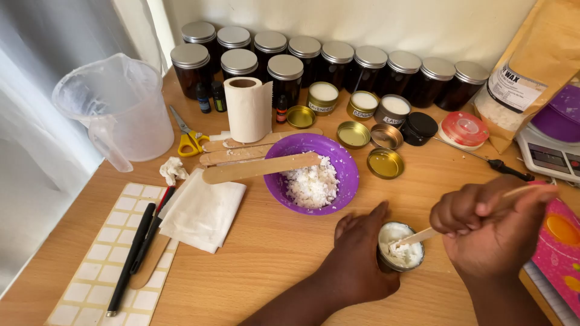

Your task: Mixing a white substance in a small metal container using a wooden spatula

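Packages, labels and a screen on the bench
A brown wax pouch with a white label is leaned at the back right; a blank label sheet is laid front left; the scale's grey screen is seen at the right edge.

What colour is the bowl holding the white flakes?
Purple; the bowl shows best in the head view, a wooden stick lying across its rim.

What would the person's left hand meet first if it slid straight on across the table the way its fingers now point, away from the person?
Probably the purple bowl of white flakes. The left hand grips the small tin, fingers pointing up and slightly right toward the bowl's near rim, with bare table between. Depth is hard to judge.
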